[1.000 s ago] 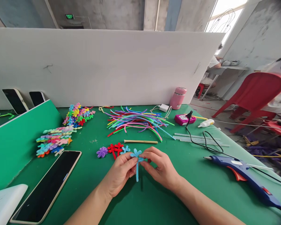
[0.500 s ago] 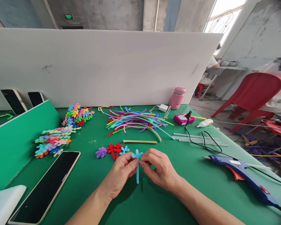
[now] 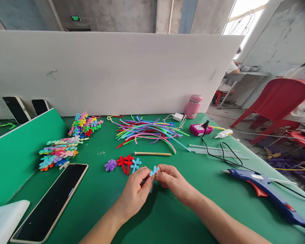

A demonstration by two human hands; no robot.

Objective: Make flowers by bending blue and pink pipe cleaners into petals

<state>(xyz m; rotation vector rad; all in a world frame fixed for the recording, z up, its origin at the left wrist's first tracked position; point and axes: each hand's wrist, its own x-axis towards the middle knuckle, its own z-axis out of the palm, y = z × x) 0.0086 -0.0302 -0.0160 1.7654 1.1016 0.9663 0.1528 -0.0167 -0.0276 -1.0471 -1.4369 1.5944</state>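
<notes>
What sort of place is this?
Probably a craft workshop in a roughly finished building: a heap of coloured pipe cleaners and a blue glue gun on a green worktable, with bare concrete walls behind.

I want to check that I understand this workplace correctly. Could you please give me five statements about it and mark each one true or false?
1. The left hand and the right hand both have fingers on a light-blue fuzzy flower. True.
2. The blue plastic glue gun with a red trigger is in the right hand. False: it lies on the green table, to the right of that hand.
3. The purple fuzzy flower lies to the left of two red fuzzy flowers. True.
4. The pink bottle lies on its side. False: it stands upright by the white board.
5. The thin tan stick lies nearer to the hands than the heap of colourful fuzzy stems does. True.
</notes>
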